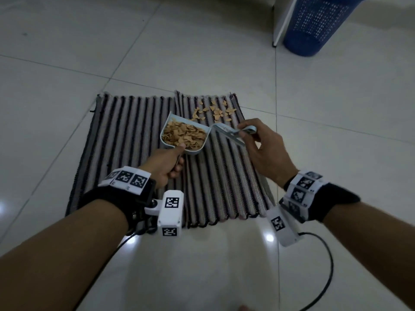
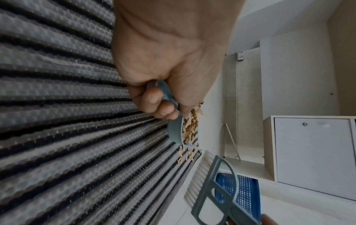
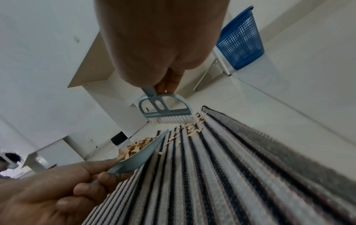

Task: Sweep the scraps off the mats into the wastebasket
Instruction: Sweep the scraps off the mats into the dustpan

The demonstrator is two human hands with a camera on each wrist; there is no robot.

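Two striped mats lie side by side on the tiled floor, the left mat (image 1: 125, 140) and the right mat (image 1: 224, 176). My left hand (image 1: 167, 164) grips the handle of a pale blue dustpan (image 1: 197, 151), held just above the mats and heaped with tan scraps (image 1: 184, 135). Several loose scraps (image 1: 213, 111) lie near the far edge of the right mat. My right hand (image 1: 260, 149) grips the handle of a small blue hand brush (image 3: 163, 109), its white bristles (image 3: 171, 119) held above the mat beside the dustpan. The blue mesh wastebasket (image 1: 318, 25) stands at the far right.
A white cabinet panel (image 1: 280, 23) stands just left of the wastebasket. White cupboards (image 2: 312, 149) line the wall behind. A black cable (image 1: 323, 265) trails from my right wrist across the glossy floor tiles (image 1: 202, 52).
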